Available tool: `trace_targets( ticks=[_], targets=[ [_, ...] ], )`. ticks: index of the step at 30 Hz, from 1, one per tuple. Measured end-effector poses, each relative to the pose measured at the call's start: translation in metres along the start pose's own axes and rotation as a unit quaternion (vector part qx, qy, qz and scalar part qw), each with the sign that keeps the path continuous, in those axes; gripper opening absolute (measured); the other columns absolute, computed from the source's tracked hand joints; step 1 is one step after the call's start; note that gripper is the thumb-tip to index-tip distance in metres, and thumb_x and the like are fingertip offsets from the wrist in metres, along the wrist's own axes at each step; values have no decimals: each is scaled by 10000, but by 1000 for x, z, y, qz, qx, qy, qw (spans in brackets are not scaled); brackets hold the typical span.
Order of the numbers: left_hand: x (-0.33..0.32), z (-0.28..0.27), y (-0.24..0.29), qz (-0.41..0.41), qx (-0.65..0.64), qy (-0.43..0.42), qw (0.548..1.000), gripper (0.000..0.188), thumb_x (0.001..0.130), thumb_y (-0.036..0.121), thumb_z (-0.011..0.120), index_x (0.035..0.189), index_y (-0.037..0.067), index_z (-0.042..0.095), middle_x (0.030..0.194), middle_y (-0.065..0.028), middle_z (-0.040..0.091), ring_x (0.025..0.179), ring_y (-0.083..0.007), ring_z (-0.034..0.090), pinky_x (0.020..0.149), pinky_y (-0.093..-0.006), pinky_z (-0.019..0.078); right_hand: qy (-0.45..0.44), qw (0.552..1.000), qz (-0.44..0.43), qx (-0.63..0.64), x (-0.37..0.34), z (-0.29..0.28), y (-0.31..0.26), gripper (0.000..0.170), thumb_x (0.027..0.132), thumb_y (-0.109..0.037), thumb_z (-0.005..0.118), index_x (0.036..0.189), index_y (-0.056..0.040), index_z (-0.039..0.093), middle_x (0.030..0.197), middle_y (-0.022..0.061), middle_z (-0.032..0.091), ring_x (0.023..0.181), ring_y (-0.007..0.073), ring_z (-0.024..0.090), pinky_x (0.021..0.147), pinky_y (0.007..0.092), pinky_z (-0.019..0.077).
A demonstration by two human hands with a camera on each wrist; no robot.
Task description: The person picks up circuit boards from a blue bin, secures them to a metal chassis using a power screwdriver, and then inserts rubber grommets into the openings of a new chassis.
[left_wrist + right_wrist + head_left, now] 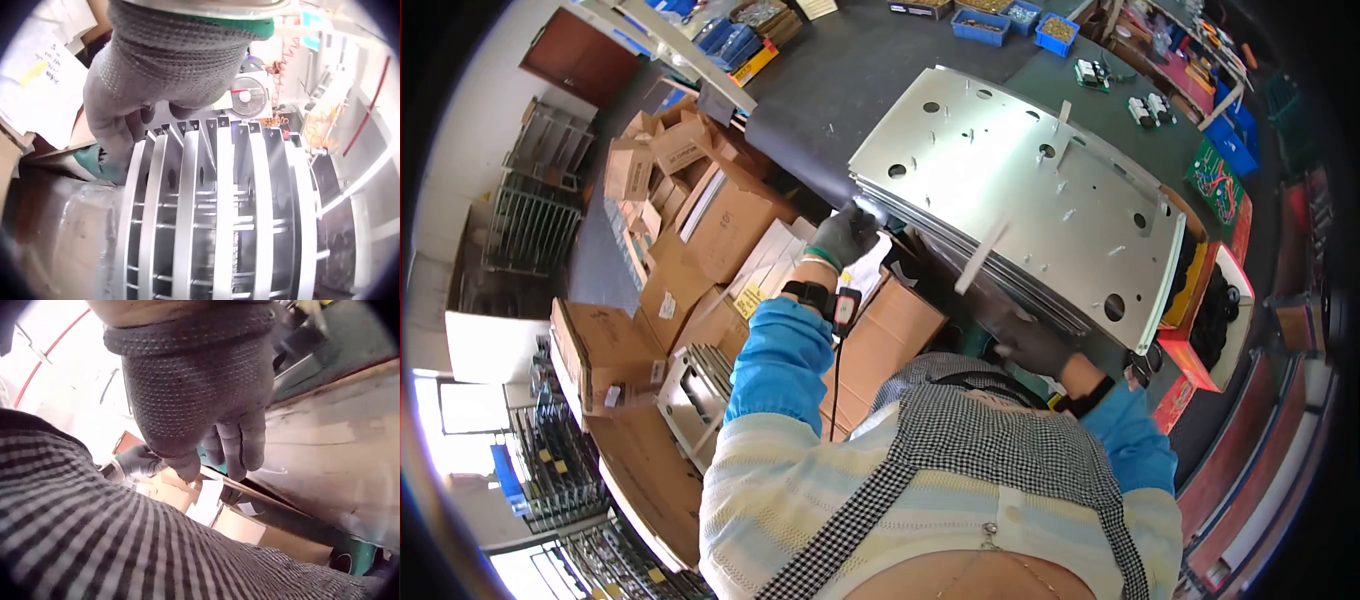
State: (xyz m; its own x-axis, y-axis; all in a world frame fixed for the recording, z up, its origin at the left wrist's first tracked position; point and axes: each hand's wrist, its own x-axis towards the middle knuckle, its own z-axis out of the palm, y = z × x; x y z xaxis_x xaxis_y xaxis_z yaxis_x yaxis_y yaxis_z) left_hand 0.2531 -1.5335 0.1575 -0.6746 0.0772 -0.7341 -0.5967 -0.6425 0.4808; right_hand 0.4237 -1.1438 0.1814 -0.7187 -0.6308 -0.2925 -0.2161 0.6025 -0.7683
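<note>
A stack of silver metal panels [1000, 190] with round holes and short standoffs lies on the dark worktable. Their edges appear side by side, with narrow gaps, in the left wrist view, where my gloved left hand [169, 69] curls its fingers around the end of the outer panels [134, 206]. In the head view, this left hand [845, 238] is at the stack's left corner. My gloved right hand [1035, 345] is low by the stack's near edge, close to the apron. Loosely bent fingers with nothing between them show on the right hand [206, 406] in the right wrist view.
Cardboard boxes [730, 225] crowd the left side. Blue bins [980, 27] of small parts stand at the back. On the right are a red box [1200, 350] with black items and a green circuit board [1217, 180]. The table's wooden edge [337, 381] runs beside my right hand.
</note>
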Motion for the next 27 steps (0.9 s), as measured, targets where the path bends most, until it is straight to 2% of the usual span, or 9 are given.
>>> trace_targets(
  ticks=[2,7,12,17,19,21,23,24,27],
  targets=[
    [17,16,18,42,11,80,996,352,965,436,485,917,102,585,885,-74,622,823,-260,586,788,-428,490,9,999,51,14,31,-8,-44,743,840,-193,638,1464,-126,241,1453,218,349,1088,339,581,945,413,462],
    [39,24,59,-87,99,-167,977,462,923,464,548,1169,73,573,1088,-105,634,1055,-290,569,941,-403,470,65,997,41,-19,80,22,-40,557,850,-207,630,1351,-75,428,1342,213,465,1073,362,574,940,419,458],
    [105,5,52,337,535,-337,698,330,952,387,490,1065,103,614,959,-51,639,946,-180,600,829,-382,534,270,959,16,-84,86,19,-39,377,888,-308,592,1054,31,581,904,215,612,839,404,595,777,444,474],
    [67,33,55,-85,71,-69,991,200,930,302,517,938,133,625,807,-6,624,852,-129,606,692,-364,554,190,978,53,-71,88,15,-53,334,911,-310,562,947,19,606,799,211,581,770,392,581,728,444,466],
    [70,19,49,225,438,-193,849,190,868,148,566,1045,81,586,822,-17,615,828,-131,602,679,-320,537,173,982,46,-57,90,13,-64,326,919,-318,547,933,0,618,826,198,583,788,373,583,735,444,468],
    [61,13,60,492,689,-218,486,421,755,16,601,1166,42,517,898,-34,627,840,-133,607,741,-272,525,166,984,38,-59,97,21,-64,311,925,-322,536,929,-24,628,875,183,586,824,350,587,762,445,466],
    [68,10,61,473,630,-250,562,358,743,46,620,1097,21,569,943,-84,650,859,-180,635,744,-290,532,155,985,31,-62,108,21,-72,289,931,-328,524,954,-63,638,977,159,593,912,321,596,835,437,460],
    [69,7,67,567,703,-208,375,326,747,44,620,1070,14,585,948,-104,656,862,-201,647,731,-302,538,142,988,39,-46,116,27,-70,289,933,-329,521,966,-67,636,989,155,597,927,323,597,848,434,458],
    [53,8,64,353,693,-232,584,303,770,85,620,1066,23,609,971,-116,685,929,-243,643,797,-333,518,88,993,72,5,143,32,-73,315,951,-352,485,1016,-79,628,1032,124,622,975,318,605,887,404,458]
  ],
)
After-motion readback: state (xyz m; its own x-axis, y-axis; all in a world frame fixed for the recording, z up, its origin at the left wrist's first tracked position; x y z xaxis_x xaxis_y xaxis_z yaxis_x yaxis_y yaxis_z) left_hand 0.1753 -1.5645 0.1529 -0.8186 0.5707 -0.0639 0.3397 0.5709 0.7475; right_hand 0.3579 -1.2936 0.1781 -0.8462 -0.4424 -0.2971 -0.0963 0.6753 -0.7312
